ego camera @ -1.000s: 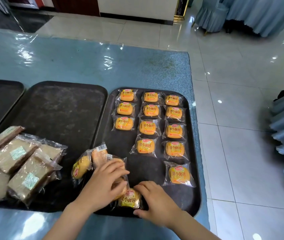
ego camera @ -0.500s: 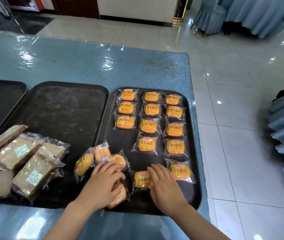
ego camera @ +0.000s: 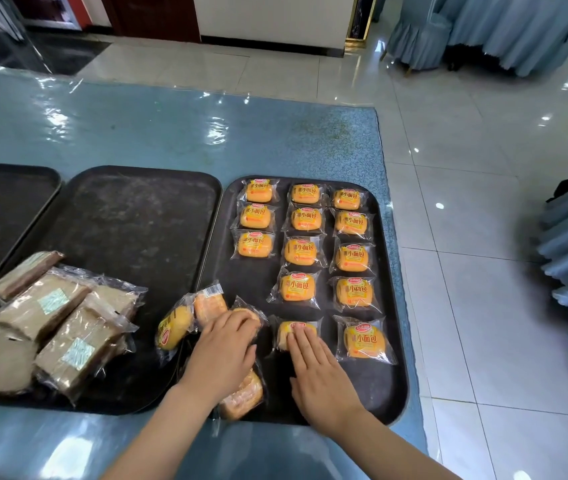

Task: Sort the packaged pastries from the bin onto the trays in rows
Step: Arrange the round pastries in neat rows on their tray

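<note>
On a blue table (ego camera: pixel 137 133), brown wrapped slices (ego camera: pixel 64 327) are piled on the middle tray (ego camera: pixel 130 209), well left of both hands. Loose orange bun packets (ego camera: pixel 175 327) are bunched just left of the left hand (ego camera: pixel 223 351), whose curled grip is closed over one of them. On the right tray (ego camera: pixel 390 393), the right hand (ego camera: pixel 313 368), grip flat and wide, presses a bun packet (ego camera: pixel 294 332) into the middle row; filled rows lie beyond its fingertips. Placing appears underway; next, the left column's gap likely needs the bunched packets.
</note>
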A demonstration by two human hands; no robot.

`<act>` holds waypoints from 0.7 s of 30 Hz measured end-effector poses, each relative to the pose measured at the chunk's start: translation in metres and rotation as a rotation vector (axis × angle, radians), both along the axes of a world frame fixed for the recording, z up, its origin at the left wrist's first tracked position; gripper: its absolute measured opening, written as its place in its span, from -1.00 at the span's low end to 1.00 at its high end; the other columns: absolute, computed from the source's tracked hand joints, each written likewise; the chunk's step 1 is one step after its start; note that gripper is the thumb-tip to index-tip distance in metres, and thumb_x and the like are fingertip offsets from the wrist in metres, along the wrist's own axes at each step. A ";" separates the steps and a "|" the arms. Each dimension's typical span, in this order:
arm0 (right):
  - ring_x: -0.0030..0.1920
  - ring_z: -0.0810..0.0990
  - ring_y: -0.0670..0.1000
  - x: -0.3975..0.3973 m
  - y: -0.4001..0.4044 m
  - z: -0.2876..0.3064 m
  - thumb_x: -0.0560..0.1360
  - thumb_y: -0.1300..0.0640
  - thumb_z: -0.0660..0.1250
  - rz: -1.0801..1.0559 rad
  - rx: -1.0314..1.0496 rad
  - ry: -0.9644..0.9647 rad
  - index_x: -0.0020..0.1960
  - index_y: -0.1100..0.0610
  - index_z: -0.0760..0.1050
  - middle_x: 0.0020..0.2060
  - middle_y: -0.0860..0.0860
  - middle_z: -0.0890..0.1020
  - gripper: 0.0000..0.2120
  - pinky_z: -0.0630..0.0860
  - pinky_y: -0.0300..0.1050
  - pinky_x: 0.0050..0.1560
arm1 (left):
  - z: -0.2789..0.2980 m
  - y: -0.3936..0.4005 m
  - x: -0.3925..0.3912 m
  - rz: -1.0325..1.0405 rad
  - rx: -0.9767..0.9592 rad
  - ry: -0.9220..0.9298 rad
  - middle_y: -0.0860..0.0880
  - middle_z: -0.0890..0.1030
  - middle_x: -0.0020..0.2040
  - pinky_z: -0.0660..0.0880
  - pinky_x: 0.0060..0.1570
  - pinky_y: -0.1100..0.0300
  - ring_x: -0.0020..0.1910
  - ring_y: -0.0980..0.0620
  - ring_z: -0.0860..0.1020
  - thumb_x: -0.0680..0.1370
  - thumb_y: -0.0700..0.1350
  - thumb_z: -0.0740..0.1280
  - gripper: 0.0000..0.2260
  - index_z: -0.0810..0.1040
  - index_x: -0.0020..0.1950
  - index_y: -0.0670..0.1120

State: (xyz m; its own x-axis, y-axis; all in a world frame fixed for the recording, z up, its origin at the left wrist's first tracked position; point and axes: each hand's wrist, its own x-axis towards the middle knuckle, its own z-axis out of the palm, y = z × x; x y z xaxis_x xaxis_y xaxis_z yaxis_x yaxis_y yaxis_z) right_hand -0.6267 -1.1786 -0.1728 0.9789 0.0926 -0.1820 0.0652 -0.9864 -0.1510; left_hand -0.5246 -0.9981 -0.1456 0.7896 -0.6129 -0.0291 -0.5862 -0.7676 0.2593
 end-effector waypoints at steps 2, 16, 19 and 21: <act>0.47 0.29 0.16 0.005 -0.001 0.001 0.50 0.02 0.05 -0.010 0.009 0.008 0.46 0.27 0.31 0.44 0.20 0.36 -0.40 0.06 0.05 0.40 | 0.001 -0.005 0.003 0.010 -0.018 -0.001 0.11 0.45 0.23 0.33 0.34 0.13 0.29 0.07 0.39 0.53 -0.01 0.32 -0.71 0.47 0.25 0.06; 0.54 -0.09 -0.12 0.013 -0.031 0.024 0.61 0.06 0.12 0.032 0.284 -0.076 0.57 0.04 0.09 0.56 -0.11 0.03 -0.45 -0.23 -0.28 0.46 | -0.002 -0.016 0.006 0.081 0.041 0.065 0.05 0.32 0.43 0.25 0.42 0.06 0.46 0.00 0.24 0.50 -0.05 0.39 -0.52 0.37 0.40 0.06; 0.54 0.04 -0.10 0.022 -0.029 0.029 0.59 0.10 0.18 -0.071 0.412 -0.091 0.54 0.03 0.18 0.55 -0.11 0.14 -0.47 -0.01 -0.20 0.52 | 0.001 -0.016 0.010 0.091 -0.024 0.069 0.09 0.37 0.39 0.28 0.40 0.12 0.42 0.06 0.29 0.51 -0.12 0.36 -0.57 0.42 0.37 0.07; 0.52 0.12 -0.11 0.029 -0.026 0.034 0.58 0.11 0.21 -0.148 0.507 -0.096 0.52 0.00 0.21 0.52 -0.12 0.20 -0.47 0.13 -0.16 0.51 | 0.006 -0.017 0.012 0.134 -0.125 0.112 0.14 0.42 0.32 0.36 0.31 0.19 0.35 0.11 0.35 0.51 -0.10 0.34 -0.62 0.45 0.32 0.08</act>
State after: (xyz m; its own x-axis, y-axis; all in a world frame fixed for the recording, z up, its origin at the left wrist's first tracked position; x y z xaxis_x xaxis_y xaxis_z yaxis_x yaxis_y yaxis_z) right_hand -0.5975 -1.2043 -0.1393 0.9982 0.0055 -0.0593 -0.0319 -0.7909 -0.6112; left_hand -0.5121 -1.0149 -0.1394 0.8603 -0.5071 -0.0519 -0.4433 -0.7945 0.4152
